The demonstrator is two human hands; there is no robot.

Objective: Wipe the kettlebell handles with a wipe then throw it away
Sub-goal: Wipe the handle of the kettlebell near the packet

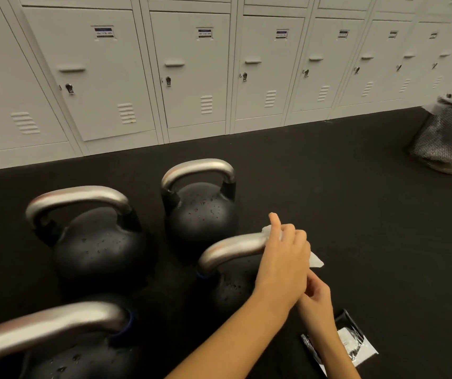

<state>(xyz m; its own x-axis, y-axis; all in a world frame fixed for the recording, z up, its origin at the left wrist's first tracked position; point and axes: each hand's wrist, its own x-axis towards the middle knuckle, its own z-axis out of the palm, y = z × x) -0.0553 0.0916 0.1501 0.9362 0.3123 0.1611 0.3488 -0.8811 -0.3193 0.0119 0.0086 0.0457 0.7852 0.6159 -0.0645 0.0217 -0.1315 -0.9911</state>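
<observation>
Wipe [274,232] lying over the right end of the near-right kettlebell's handle [233,246], left hand [285,258] clamping it there. Right hand [316,298] sitting just beneath, fingers curled; grip unclear. Three more kettlebells [200,212] standing left and far. Packet [348,340] near right; bin [446,132] far right by lockers [192,69].

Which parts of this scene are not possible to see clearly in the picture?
Head view:
- Small locker door labels: text too small.
- Black mesh trash bin: cut by right edge.
- Nearest black kettlebell: blurred, cut by bottom edge.
- White wipe: mostly hidden under the left hand.
- Right hand: fingers hidden behind the left wrist.
</observation>
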